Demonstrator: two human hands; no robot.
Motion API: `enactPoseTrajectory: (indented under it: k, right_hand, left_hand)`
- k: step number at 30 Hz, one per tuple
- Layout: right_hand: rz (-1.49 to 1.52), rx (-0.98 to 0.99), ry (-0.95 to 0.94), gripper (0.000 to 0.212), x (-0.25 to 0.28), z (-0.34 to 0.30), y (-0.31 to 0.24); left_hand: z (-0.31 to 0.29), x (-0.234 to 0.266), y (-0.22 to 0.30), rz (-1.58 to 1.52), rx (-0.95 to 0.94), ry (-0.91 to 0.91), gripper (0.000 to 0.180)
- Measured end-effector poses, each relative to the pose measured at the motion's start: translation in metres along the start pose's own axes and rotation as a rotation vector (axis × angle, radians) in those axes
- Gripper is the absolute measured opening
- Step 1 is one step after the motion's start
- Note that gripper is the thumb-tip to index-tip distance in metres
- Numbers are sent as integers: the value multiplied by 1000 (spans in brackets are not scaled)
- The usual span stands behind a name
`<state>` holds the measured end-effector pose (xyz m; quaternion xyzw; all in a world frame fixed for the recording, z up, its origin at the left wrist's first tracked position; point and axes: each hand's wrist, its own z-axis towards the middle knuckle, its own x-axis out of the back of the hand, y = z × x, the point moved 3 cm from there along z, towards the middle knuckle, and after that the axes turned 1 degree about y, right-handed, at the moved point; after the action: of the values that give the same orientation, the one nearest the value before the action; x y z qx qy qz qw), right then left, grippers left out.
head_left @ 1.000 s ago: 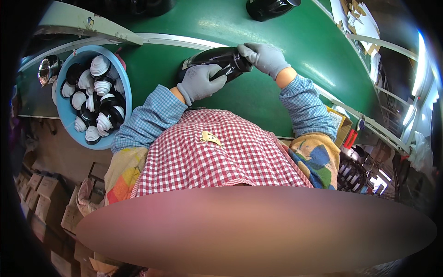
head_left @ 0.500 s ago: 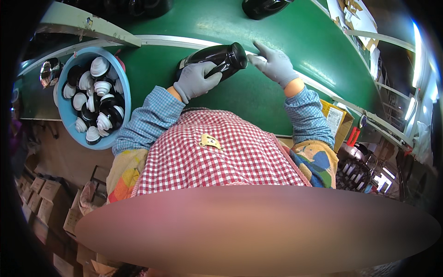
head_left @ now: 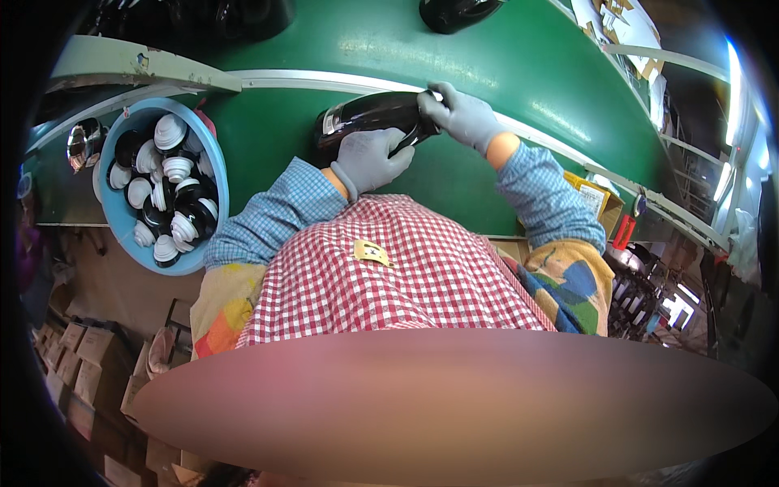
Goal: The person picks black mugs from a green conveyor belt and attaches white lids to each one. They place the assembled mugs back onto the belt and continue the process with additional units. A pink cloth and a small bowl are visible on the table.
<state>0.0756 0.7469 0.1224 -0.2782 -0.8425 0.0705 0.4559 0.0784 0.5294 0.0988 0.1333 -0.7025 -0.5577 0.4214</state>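
Note:
A glossy black vacuum jug (head_left: pixel 369 111) lies on its side over the green work surface, its mouth end pointing right and a pale label patch near its base. My gloved left hand (head_left: pixel 372 162) is closed around the jug's handle on the side nearer me. At the mouth end, my gloved right hand (head_left: pixel 464 118) has its fingers curled over the rim; whatever lies under those fingertips is hidden. Left of the jug, a light blue tub (head_left: pixel 224 174) holds several black lids with white threaded stoppers (head_left: pixel 178 168).
A white rail (head_left: pixel 324 79) crosses the green bench (head_left: pixel 268 130) just beyond the jug. Another black jug (head_left: pixel 456 13) lies past it, with more dark jugs (head_left: pixel 251 16) at far left. A yellow carton (head_left: pixel 591 195) stands by my right sleeve. Cardboard boxes (head_left: pixel 93 349) are stacked at lower left.
My right hand has moved left and closed over the jug's mouth, where before it was open and apart. My left hand and the jug have shifted slightly right.

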Motion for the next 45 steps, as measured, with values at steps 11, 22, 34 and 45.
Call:
enactPoseTrajectory:
  k: [11, 22, 34, 45]
  right_hand:
    - [-15, 322, 334, 66, 27, 39, -60]
    - [-356, 381, 703, 70, 163, 183, -106]
    - [-203, 847, 415, 87, 78, 100, -170]
    - [-234, 133, 7, 91, 17, 30, -100]
  left_hand:
    - [20, 30, -14, 49, -104, 119, 30]
    - [106, 206, -150, -370, 500, 973, 77]
    - [66, 167, -87, 111, -153, 765, 27]
    - [2, 78, -45, -8, 98, 352, 47]
